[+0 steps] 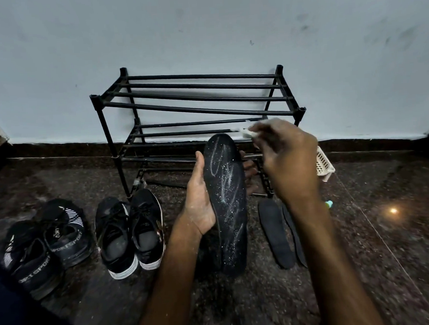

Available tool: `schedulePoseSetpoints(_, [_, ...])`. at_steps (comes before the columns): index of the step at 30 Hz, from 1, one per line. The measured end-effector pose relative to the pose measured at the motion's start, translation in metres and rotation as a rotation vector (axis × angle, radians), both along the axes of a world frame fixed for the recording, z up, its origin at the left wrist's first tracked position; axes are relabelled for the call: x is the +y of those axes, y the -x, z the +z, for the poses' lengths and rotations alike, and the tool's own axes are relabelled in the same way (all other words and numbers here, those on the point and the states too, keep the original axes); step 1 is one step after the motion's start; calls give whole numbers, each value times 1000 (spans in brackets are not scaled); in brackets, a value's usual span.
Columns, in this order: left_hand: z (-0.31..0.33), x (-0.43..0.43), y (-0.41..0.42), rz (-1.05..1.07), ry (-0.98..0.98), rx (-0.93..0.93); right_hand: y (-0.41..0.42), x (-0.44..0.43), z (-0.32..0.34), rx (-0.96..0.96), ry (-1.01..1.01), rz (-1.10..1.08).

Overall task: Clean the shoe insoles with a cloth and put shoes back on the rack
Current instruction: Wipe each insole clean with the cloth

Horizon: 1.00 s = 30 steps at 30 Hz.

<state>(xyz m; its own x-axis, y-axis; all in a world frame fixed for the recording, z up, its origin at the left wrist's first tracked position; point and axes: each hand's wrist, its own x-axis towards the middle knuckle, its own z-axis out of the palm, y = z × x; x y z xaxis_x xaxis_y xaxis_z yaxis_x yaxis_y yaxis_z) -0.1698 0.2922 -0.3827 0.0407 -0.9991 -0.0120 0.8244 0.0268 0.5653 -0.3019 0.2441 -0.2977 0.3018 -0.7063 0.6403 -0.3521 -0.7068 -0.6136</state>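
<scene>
Dark speckled stone floor (365,266), polished, one light glint at 3 o'clock. Both bare forearms reach in from 6 o'clock. Left hand (198,201) grips held insole (230,211) at its middle: thumb curled over the left edge, fingertips showing past the right edge, palm turned up. Insole is black and long with a rounded toe, held nearly upright with the toe toward 12 o'clock; its face is streaked and flecked with white powder. Right hand (288,162), at 2 o'clock of the insole toe, has its fingers bunched and pinching a small white cloth (247,133) just above the toe; the hand is motion-blurred, so contact with the insole cannot be told. Two loose insoles (275,234), dark and flat, lie side by side on the floor at 4 o'clock, toes away. At 8 o'clock stand black lace-up shoes (130,232) with white soles, openings up; further toward 9 o'clock are black sport shoes (45,245) with white stripes and lettering. Black tube-frame shoe rack (197,98) stands at 12 o'clock against the wall. White slotted plastic basket (324,164) sits at 2 o'clock beside the rack, contents hidden. Pale scuffed wall (200,25) behind.
</scene>
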Motion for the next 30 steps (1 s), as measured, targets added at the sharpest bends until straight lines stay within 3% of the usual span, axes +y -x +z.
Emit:
schedulePoseSetpoints(3, [3,0,3,34,-14,35,-20,2,-6,210,185,45])
schedulePoseSetpoints(5, [2,-1,-2,58,-37,30,-12,11,-14,449,-34,249])
schedulePoseSetpoints(8, [-3,-2,-9,48,-55,6,26,24,-15,685,-585,618])
schedulePoseSetpoints(10, [-7,-1,-11,59,-67,20,40,19,-10,602,-591,546])
schedulePoseSetpoints(13, [-3,1,-4,54,-58,46,24,7,-5,305,-198,141])
schedulePoseSetpoints(15, [3,0,2,63,-61,45,7,7,-10,239,-29,60])
schedulePoseSetpoints(17, [4,-2,5,72,-80,20,1,12,-24,375,-98,218])
schedulePoseSetpoints(21, [-4,-7,-8,131,-60,-27,26,22,-40,787,-556,637])
schedulePoseSetpoints(23, [-6,-7,-16,158,-29,7,37,17,-35,743,-547,567])
schedulePoseSetpoints(27, [-7,-10,-21,234,-56,39,23,14,-29,269,-188,150])
schedulePoseSetpoints(28, [-7,-11,-22,260,-63,54,16,18,-29,263,-123,144])
schedulePoseSetpoints(30, [-4,-11,-25,305,-62,56,9,29,-43,501,-214,338])
